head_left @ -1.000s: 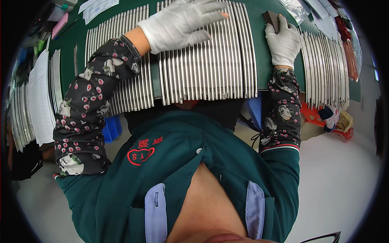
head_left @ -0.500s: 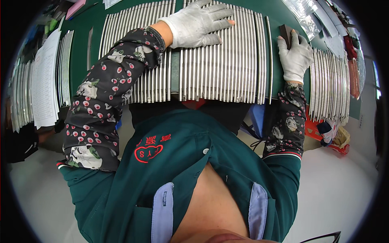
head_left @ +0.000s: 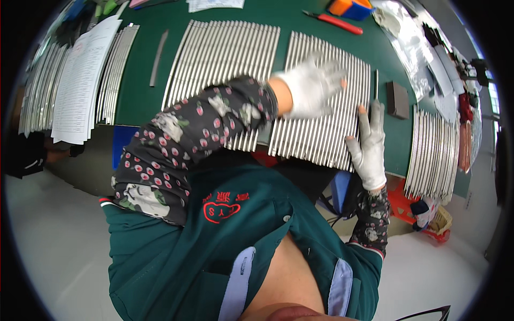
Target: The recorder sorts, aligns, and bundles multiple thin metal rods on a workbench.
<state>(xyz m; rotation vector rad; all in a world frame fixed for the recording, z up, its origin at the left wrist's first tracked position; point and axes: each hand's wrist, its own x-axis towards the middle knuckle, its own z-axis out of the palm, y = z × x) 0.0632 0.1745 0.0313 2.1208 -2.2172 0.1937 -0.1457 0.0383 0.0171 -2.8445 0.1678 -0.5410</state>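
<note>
A green table (head_left: 321, 21) fills the far half of the view. On it lie several rows of thin metal strips set side by side. The row of strips under the hands (head_left: 321, 123) sits right of centre, near the table's front edge. A second row (head_left: 219, 64) lies just to its left, and a third (head_left: 433, 150) lies well to the right. At the far left, more strips lie beside a stack of white papers (head_left: 80, 80).

The left hand (head_left: 313, 88), in a white glove, lies flat on the centre row with its fingers spread and nothing gripped; it is blurred, so its exact finger contact is hard to tell. The right hand (head_left: 369, 144), also gloved, rests open against the right edge of the same row, fingers pointing away, holding nothing.

Just right of that hand lies a small dark block (head_left: 398, 99), apart from the strips. A single loose strip (head_left: 158, 58) lies left of the second row. At the far edge are a red-handled cutter (head_left: 332, 21) and an orange box (head_left: 342, 6).
</note>
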